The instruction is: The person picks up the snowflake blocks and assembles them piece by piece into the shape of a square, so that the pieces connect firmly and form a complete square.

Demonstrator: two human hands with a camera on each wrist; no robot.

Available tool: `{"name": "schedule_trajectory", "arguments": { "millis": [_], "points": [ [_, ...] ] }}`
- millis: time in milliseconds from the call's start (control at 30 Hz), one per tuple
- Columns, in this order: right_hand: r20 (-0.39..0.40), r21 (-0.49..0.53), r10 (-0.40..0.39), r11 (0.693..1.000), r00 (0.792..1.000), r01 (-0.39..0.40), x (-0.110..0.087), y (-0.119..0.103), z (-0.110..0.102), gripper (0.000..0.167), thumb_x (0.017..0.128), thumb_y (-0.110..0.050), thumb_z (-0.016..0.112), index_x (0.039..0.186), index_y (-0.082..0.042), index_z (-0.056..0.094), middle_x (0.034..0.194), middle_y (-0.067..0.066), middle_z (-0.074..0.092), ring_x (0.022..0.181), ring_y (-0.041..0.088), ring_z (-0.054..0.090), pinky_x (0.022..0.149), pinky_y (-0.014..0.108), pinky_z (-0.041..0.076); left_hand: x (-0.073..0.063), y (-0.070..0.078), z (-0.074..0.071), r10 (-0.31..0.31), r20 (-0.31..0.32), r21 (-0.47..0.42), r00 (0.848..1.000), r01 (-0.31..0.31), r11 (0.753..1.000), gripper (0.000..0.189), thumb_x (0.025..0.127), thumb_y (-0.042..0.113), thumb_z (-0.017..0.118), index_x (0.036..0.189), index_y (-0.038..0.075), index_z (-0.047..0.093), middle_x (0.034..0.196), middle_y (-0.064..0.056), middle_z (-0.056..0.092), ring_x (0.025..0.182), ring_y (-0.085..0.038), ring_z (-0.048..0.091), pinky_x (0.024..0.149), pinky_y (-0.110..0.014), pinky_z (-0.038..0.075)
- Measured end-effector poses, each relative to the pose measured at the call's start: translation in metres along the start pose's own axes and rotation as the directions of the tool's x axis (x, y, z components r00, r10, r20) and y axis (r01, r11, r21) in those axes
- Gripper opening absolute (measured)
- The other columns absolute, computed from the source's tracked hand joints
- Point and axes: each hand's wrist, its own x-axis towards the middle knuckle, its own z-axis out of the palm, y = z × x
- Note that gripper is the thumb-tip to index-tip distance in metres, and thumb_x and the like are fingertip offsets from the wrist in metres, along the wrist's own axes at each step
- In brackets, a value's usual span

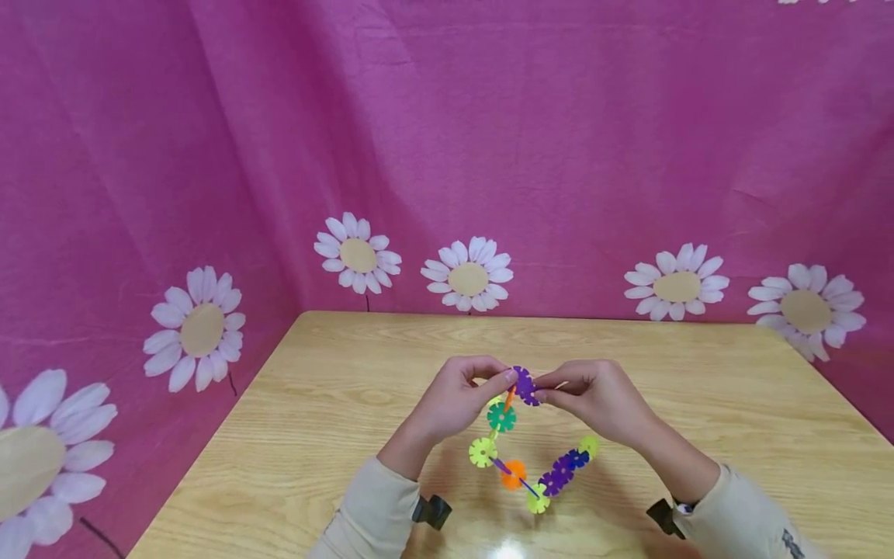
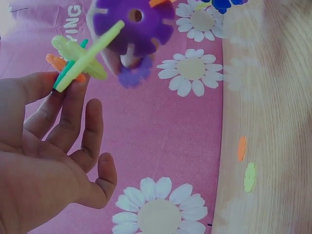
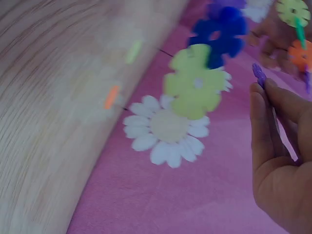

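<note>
My left hand (image 1: 461,396) pinches the top end of a chain of notched plastic snowflake discs, by an orange disc (image 1: 509,399) next to a green disc (image 1: 501,418). Facing it, my right hand (image 1: 604,400) pinches a purple snowflake disc (image 1: 525,386) between thumb and fingertips. In the right wrist view this purple disc (image 3: 259,74) is seen nearly edge-on. From the left hand the chain hangs in a curve through a lower orange disc (image 1: 513,474) and a blue disc (image 1: 576,459) to a yellow disc (image 1: 589,446). Whether the held purple disc joins the orange one, I cannot tell.
A wooden table (image 1: 335,404) lies under both hands. Pink curtains (image 1: 559,155) with white daisies stand behind it and at both sides. Small orange (image 2: 242,148) and light green (image 2: 250,177) flat shapes show on the wood. Dark wrist mounts (image 1: 433,512) sit beside the sleeves.
</note>
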Motion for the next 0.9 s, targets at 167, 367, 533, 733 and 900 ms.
{"name": "schedule_trajectory", "arguments": {
  "millis": [167,367,533,733,900],
  "points": [
    [-0.072,0.045,-0.01,0.999,0.997,0.014,-0.011,-0.005,-0.003,0.016,0.086,-0.006,0.076,0.101,-0.012,0.079,0.09,0.001,0.077,0.082,0.009,0.075,0.07,0.022,0.059,0.001,-0.003,0.0,-0.005,-0.012,-0.001,1.0,0.005,1.0,0.022,0.099,0.032,0.062,0.103,0.017,0.077,0.095,-0.001,0.073,0.085,-0.015,0.061,0.071,-0.027,0.049],
    [-0.159,0.06,-0.1,0.992,0.982,0.11,-0.018,-0.009,-0.002,0.016,0.085,-0.002,0.077,0.099,-0.009,0.079,0.088,0.003,0.077,0.077,0.003,0.073,0.065,0.023,0.059,0.001,-0.004,0.001,-0.032,-0.017,-0.004,0.999,0.032,0.999,0.023,0.099,0.034,0.063,0.103,0.017,0.077,0.094,-0.001,0.073,0.083,-0.016,0.06,0.07,-0.027,0.049],
    [-0.203,0.053,-0.149,0.985,0.968,0.163,-0.016,-0.016,-0.003,0.017,0.084,0.0,0.076,0.099,-0.01,0.079,0.087,0.003,0.077,0.076,0.003,0.073,0.064,0.024,0.059,-0.001,-0.002,0.0,-0.039,-0.046,-0.007,0.998,0.039,0.999,0.023,0.099,0.034,0.063,0.103,0.016,0.077,0.095,-0.001,0.073,0.086,-0.016,0.06,0.074,-0.03,0.05],
    [-0.235,0.069,-0.128,0.987,0.964,0.148,-0.018,-0.023,-0.004,0.016,0.083,0.002,0.077,0.096,-0.008,0.077,0.088,0.006,0.077,0.077,0.001,0.073,0.065,0.023,0.059,-0.001,0.001,-0.001,-0.038,-0.059,0.005,0.998,0.039,0.999,0.024,0.099,0.034,0.062,0.104,0.017,0.077,0.096,-0.001,0.073,0.089,-0.018,0.059,0.075,-0.031,0.05],
    [-0.252,0.064,-0.134,0.986,0.958,0.155,-0.02,-0.022,-0.002,0.016,0.083,0.002,0.077,0.095,-0.008,0.076,0.088,0.007,0.077,0.077,0.0,0.073,0.064,0.023,0.059,0.0,0.003,0.002,-0.04,-0.062,-0.014,0.997,0.039,0.999,0.024,0.099,0.033,0.062,0.104,0.015,0.077,0.097,-0.002,0.073,0.088,-0.017,0.059,0.076,-0.031,0.049]
  ]
}}
